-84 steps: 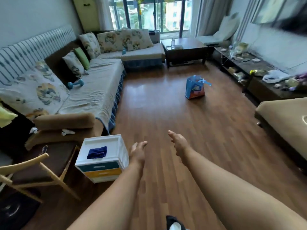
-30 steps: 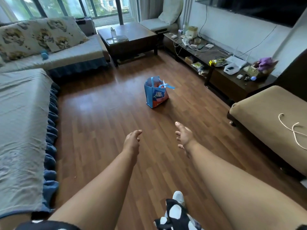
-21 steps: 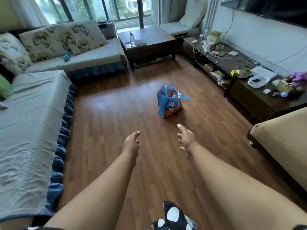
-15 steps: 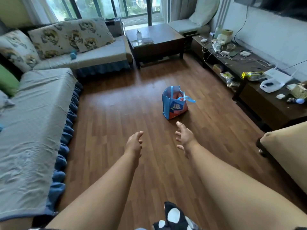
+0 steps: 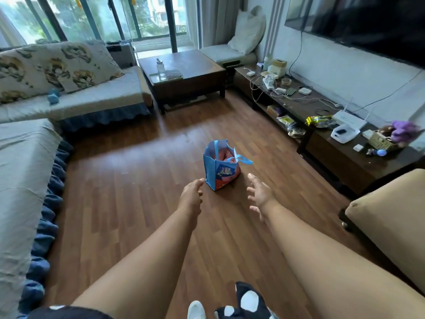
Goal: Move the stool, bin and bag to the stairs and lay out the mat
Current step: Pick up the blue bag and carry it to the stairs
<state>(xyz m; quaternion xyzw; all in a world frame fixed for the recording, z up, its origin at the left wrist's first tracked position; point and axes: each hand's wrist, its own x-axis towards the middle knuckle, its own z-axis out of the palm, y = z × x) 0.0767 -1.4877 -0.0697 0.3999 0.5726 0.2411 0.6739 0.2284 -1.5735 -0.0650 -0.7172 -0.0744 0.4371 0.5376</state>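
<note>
A blue bag (image 5: 220,169) with orange contents and a loose blue handle stands upright on the wooden floor in the middle of the room. Both my arms reach toward it. My left hand (image 5: 191,194) hovers just left of the bag's base, fingers relaxed, holding nothing. My right hand (image 5: 259,195) hovers just right of it, fingers spread, also holding nothing. Neither hand touches the bag. No stool, bin, mat or stairs are in view.
A grey-covered sofa (image 5: 25,180) runs along the left and back. A dark coffee table (image 5: 184,77) stands at the back. A low cluttered TV cabinet (image 5: 326,139) lines the right wall, and a tan seat (image 5: 391,215) sits at the near right.
I have walked across the room toward the bag, leaving the white bin behind out of view. The bag now sits much closer, between my two outstretched hands.
</note>
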